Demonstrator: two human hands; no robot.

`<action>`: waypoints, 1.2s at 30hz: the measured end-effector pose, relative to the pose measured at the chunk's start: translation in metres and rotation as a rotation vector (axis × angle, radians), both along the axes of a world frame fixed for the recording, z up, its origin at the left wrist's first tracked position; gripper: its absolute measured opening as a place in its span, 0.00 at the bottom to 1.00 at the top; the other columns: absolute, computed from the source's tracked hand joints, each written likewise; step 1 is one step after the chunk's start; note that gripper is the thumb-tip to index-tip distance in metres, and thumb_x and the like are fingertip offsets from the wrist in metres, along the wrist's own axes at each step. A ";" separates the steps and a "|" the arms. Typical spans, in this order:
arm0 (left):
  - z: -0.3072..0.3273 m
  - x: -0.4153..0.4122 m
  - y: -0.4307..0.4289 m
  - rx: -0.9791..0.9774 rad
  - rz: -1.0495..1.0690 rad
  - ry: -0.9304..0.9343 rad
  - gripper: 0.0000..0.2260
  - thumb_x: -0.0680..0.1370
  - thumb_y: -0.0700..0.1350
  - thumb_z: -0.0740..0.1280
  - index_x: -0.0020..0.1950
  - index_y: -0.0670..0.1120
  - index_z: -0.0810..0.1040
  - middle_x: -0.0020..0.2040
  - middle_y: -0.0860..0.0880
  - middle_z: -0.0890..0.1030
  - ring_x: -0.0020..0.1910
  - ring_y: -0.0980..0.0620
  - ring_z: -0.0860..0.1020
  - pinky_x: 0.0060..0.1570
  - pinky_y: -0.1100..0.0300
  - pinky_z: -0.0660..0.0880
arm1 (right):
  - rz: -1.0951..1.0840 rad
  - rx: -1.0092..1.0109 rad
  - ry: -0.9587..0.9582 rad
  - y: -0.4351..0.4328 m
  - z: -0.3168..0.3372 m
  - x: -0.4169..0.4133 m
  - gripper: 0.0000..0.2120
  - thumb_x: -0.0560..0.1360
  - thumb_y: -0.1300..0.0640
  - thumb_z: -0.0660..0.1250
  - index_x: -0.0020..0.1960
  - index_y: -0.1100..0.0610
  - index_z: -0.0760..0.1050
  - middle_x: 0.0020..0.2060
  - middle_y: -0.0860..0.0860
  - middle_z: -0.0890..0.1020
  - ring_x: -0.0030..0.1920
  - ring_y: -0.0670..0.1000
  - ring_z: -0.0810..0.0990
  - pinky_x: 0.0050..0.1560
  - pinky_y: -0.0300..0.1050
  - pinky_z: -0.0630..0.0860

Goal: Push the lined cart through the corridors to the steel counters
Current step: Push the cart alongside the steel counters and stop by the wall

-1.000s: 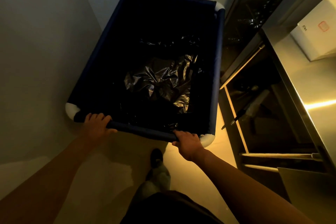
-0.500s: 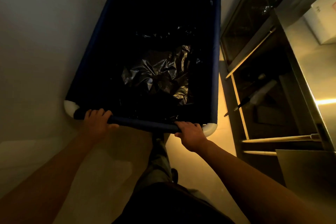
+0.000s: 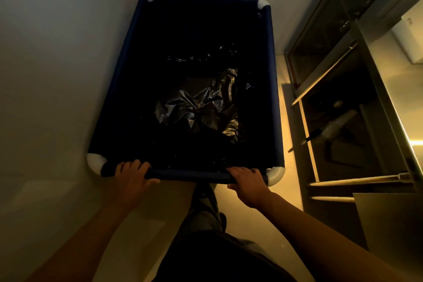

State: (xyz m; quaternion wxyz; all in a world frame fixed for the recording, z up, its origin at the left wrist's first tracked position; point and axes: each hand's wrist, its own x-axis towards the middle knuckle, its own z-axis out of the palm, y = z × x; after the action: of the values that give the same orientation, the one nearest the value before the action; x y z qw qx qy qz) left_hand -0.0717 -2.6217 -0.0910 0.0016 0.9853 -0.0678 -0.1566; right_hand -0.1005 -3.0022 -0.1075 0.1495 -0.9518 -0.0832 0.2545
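A deep rectangular cart (image 3: 119, 68) with a dark blue padded rim and white corner pieces fills the middle of the view. A crumpled black plastic liner (image 3: 199, 110) lies inside it. My left hand (image 3: 131, 175) is wrapped over the near rim bar by the left corner. My right hand (image 3: 248, 181) grips the same bar by the right corner. A steel counter (image 3: 402, 103) runs along the right side, close to the cart's right edge.
A pale wall (image 3: 57, 64) runs close along the cart's left side and meets another wall just past its far end. Under the counter are steel rails, a shelf and dark utensils (image 3: 320, 133). A white box (image 3: 412, 39) sits on the counter top. My leg (image 3: 206, 208) shows below the cart.
The cart has rolled forward alongside the steel counter and toward the wall corner. Both hands have kept their grip on the near bar. My leg has stepped forward.
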 end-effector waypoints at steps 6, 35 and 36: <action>0.008 -0.029 -0.008 -0.020 0.049 0.000 0.44 0.75 0.75 0.39 0.56 0.45 0.82 0.49 0.42 0.82 0.49 0.38 0.80 0.58 0.40 0.72 | 0.037 -0.011 -0.008 -0.007 0.002 -0.015 0.27 0.81 0.44 0.63 0.78 0.43 0.60 0.75 0.45 0.70 0.77 0.50 0.65 0.76 0.55 0.55; -0.001 0.024 -0.018 -0.073 0.063 -0.034 0.48 0.70 0.78 0.36 0.57 0.47 0.82 0.51 0.44 0.82 0.51 0.39 0.80 0.59 0.41 0.72 | 0.117 -0.088 -0.022 -0.021 0.010 0.051 0.27 0.81 0.43 0.62 0.78 0.43 0.60 0.72 0.46 0.73 0.73 0.52 0.69 0.73 0.54 0.60; -0.002 0.032 -0.015 -0.073 0.052 -0.017 0.48 0.68 0.80 0.36 0.58 0.49 0.81 0.53 0.46 0.82 0.53 0.40 0.79 0.60 0.42 0.71 | 0.124 -0.090 -0.025 -0.022 0.009 0.056 0.27 0.81 0.43 0.62 0.79 0.43 0.60 0.72 0.46 0.73 0.73 0.52 0.69 0.73 0.54 0.60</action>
State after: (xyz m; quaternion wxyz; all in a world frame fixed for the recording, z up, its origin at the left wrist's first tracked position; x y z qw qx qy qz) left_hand -0.0395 -2.6364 -0.0926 0.0411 0.9874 -0.0477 -0.1453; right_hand -0.0449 -3.0240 -0.0980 0.0895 -0.9537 -0.1321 0.2548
